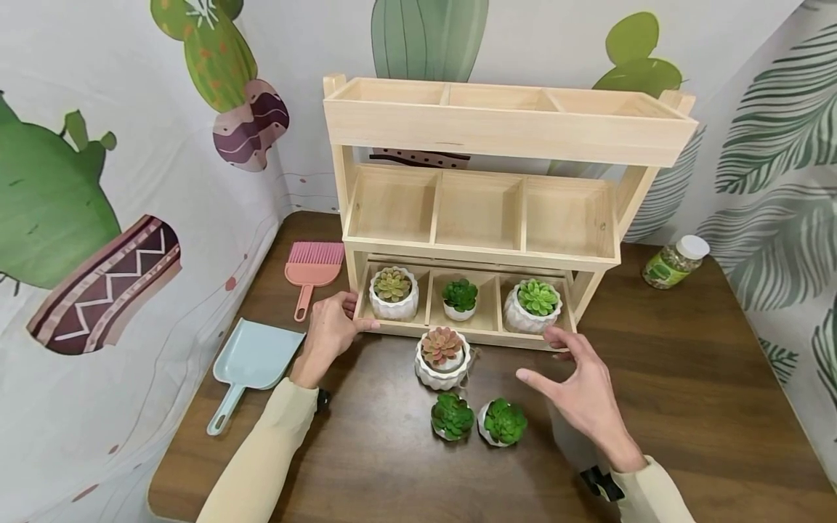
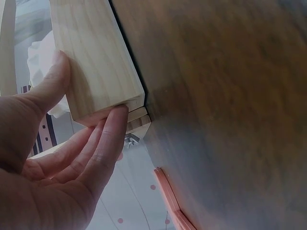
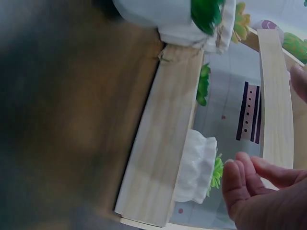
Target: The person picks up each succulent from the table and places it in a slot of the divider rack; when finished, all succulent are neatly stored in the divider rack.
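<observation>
A three-tier wooden plant shelf stands on the table. My left hand grips the left front corner of its bottom tray, thumb over the front board and fingers at the end. Near the tray's right front corner is my right hand, thumb apart from the bent fingers, holding nothing. The tray's compartments hold a yellowish succulent at left, a small dark green one in the middle and a bright green one at right, all in white pots.
Before the tray stand a reddish succulent and two green potted plants, one left and one right. A pink brush and blue dustpan lie at left. A white-capped jar is at far right.
</observation>
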A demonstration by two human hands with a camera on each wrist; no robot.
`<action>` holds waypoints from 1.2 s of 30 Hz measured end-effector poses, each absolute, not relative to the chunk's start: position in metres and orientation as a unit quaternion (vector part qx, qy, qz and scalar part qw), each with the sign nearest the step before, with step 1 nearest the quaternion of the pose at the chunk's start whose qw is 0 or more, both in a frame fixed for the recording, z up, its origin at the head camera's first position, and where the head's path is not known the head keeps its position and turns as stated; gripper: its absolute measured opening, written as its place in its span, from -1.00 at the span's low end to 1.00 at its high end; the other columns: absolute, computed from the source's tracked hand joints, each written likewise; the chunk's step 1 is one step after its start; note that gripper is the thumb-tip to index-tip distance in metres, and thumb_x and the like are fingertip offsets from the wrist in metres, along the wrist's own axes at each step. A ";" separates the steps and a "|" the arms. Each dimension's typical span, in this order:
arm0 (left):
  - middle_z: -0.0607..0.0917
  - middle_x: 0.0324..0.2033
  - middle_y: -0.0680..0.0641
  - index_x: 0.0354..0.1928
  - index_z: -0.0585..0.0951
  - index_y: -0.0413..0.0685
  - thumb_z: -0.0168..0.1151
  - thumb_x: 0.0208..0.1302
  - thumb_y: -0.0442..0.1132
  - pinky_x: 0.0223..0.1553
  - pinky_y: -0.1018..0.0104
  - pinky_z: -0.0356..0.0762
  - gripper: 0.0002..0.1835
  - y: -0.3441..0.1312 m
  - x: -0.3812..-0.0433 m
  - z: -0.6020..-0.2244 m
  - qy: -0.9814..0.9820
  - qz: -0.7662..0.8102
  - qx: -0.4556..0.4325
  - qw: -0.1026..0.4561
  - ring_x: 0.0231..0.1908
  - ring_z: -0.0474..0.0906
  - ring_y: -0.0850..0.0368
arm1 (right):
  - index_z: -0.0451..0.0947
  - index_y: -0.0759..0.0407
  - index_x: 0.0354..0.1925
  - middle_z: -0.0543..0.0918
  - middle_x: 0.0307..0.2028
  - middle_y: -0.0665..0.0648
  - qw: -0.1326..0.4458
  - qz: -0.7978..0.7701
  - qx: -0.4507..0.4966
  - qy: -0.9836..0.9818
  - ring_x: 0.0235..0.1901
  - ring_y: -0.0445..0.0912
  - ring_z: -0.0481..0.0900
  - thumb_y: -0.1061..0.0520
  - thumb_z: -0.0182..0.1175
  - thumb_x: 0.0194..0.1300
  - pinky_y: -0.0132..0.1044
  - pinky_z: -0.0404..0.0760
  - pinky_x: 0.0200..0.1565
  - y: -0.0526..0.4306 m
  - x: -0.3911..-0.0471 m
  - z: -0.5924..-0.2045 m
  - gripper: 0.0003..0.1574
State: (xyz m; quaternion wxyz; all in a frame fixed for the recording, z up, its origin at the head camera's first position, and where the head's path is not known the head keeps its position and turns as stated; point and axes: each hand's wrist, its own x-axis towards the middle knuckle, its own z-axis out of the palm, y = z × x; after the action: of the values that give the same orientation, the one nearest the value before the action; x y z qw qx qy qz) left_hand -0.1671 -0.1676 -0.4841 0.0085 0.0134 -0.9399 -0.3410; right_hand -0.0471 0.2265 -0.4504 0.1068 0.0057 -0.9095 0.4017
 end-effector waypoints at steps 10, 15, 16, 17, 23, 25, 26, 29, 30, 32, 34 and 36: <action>0.88 -0.12 -0.25 0.13 0.72 -0.30 0.78 0.02 -0.04 0.03 -0.08 0.72 -0.30 -0.168 -0.167 -0.484 -0.940 -0.342 0.013 0.007 -0.07 0.83 -0.14 | 0.66 0.18 0.26 0.76 0.06 0.20 0.111 0.424 0.047 -0.898 -0.07 -0.32 0.59 0.13 0.79 -0.09 -0.59 0.48 0.05 0.218 -0.020 -0.470 -0.08; 0.88 -0.12 -0.26 0.13 0.72 -0.31 0.78 0.02 -0.04 0.04 -0.08 0.72 -0.29 -0.168 -0.167 -0.485 -0.939 -0.343 0.013 0.003 -0.07 0.84 -0.14 | 0.65 0.21 0.29 0.76 0.06 0.16 0.096 0.417 0.052 -0.902 -0.08 -0.20 0.64 0.06 0.81 -0.15 -0.49 0.53 0.00 0.216 -0.009 -0.478 0.01; 0.89 -0.12 -0.26 0.13 0.72 -0.30 0.78 0.02 -0.04 0.04 -0.08 0.72 -0.29 -0.168 -0.167 -0.485 -0.939 -0.343 0.014 0.002 -0.07 0.84 -0.14 | 0.65 0.21 0.29 0.76 0.06 0.16 0.092 0.414 0.054 -0.904 -0.09 -0.18 0.64 0.04 0.82 -0.16 -0.45 0.55 -0.01 0.216 -0.007 -0.480 0.03; 0.89 -0.13 -0.25 0.13 0.72 -0.30 0.79 0.02 -0.04 0.03 -0.08 0.72 -0.29 -0.168 -0.167 -0.484 -0.939 -0.344 0.015 0.001 -0.07 0.84 -0.14 | 0.64 0.22 0.30 0.76 0.06 0.15 0.089 0.411 0.056 -0.906 -0.09 -0.16 0.65 0.03 0.83 -0.18 -0.40 0.57 -0.02 0.216 -0.005 -0.481 0.06; 0.89 -0.15 -0.25 0.09 0.73 -0.29 0.78 0.02 -0.03 0.01 -0.07 0.71 -0.33 -0.168 -0.166 -0.483 -0.940 -0.341 0.012 0.006 -0.09 0.84 -0.15 | 0.62 0.24 0.32 0.74 0.08 0.13 0.070 0.395 0.062 -0.914 -0.12 -0.06 0.67 -0.05 0.85 -0.25 -0.22 0.65 -0.08 0.213 0.001 -0.489 0.17; 0.89 -0.15 -0.25 0.09 0.73 -0.28 0.78 0.02 -0.03 0.02 -0.07 0.71 -0.32 -0.167 -0.167 -0.483 -0.940 -0.340 0.012 0.007 -0.08 0.84 -0.15 | 0.61 0.26 0.32 0.74 0.08 0.14 0.064 0.392 0.065 -0.915 -0.15 -0.04 0.69 -0.06 0.86 -0.28 -0.22 0.66 -0.09 0.212 0.002 -0.492 0.20; 0.89 -0.14 -0.25 0.09 0.73 -0.28 0.78 0.02 -0.02 0.02 -0.07 0.71 -0.32 -0.167 -0.167 -0.483 -0.940 -0.340 0.011 0.007 -0.08 0.84 -0.14 | 0.60 0.28 0.32 0.74 0.07 0.15 0.063 0.391 0.068 -0.916 -0.16 -0.04 0.70 -0.07 0.87 -0.30 -0.22 0.67 -0.10 0.211 0.003 -0.493 0.22; 0.89 -0.14 -0.25 0.10 0.73 -0.28 0.78 0.03 -0.03 0.03 -0.07 0.71 -0.32 -0.167 -0.167 -0.484 -0.940 -0.340 0.012 0.006 -0.07 0.84 -0.14 | 0.60 0.32 0.30 0.74 0.05 0.16 0.062 0.387 0.081 -0.917 -0.19 -0.08 0.71 -0.06 0.88 -0.34 -0.23 0.69 -0.11 0.209 0.005 -0.498 0.25; 0.89 -0.13 -0.25 0.11 0.73 -0.28 0.78 0.03 -0.03 0.03 -0.07 0.71 -0.32 -0.167 -0.168 -0.484 -0.940 -0.340 0.012 0.006 -0.07 0.84 -0.14 | 0.60 0.32 0.30 0.74 0.04 0.15 0.063 0.385 0.086 -0.917 -0.19 -0.11 0.70 -0.07 0.89 -0.36 -0.24 0.69 -0.10 0.208 0.005 -0.500 0.26; 0.89 -0.12 -0.25 0.12 0.72 -0.29 0.78 0.04 -0.04 0.04 -0.07 0.71 -0.32 -0.167 -0.168 -0.484 -0.940 -0.341 0.014 0.005 -0.07 0.84 -0.14 | 0.60 0.32 0.29 0.74 0.03 0.13 0.065 0.385 0.097 -0.916 -0.17 -0.20 0.67 -0.08 0.89 -0.38 -0.25 0.70 -0.10 0.208 0.006 -0.503 0.26; 0.89 -0.11 -0.25 0.13 0.72 -0.29 0.78 0.04 -0.04 0.04 -0.08 0.72 -0.31 -0.167 -0.167 -0.484 -0.939 -0.344 0.015 0.005 -0.06 0.84 -0.13 | 0.60 0.31 0.29 0.74 0.04 0.11 0.063 0.385 0.106 -0.915 -0.14 -0.27 0.64 -0.10 0.89 -0.38 -0.29 0.69 -0.09 0.207 0.007 -0.505 0.27; 0.89 -0.11 -0.25 0.13 0.72 -0.29 0.78 0.04 -0.04 0.04 -0.08 0.72 -0.31 -0.168 -0.167 -0.484 -0.939 -0.344 0.016 0.006 -0.07 0.84 -0.13 | 0.60 0.29 0.30 0.74 0.07 0.09 0.059 0.386 0.114 -0.914 -0.10 -0.29 0.63 -0.11 0.89 -0.38 -0.32 0.68 -0.06 0.206 0.008 -0.507 0.28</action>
State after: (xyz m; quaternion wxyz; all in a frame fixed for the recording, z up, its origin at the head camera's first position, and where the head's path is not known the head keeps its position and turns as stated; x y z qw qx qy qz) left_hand -0.1672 -0.1680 -0.4841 0.0061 0.0164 -0.9388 -0.3439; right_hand 0.0078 0.2063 -0.5068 0.0594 0.1141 -0.9137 0.3855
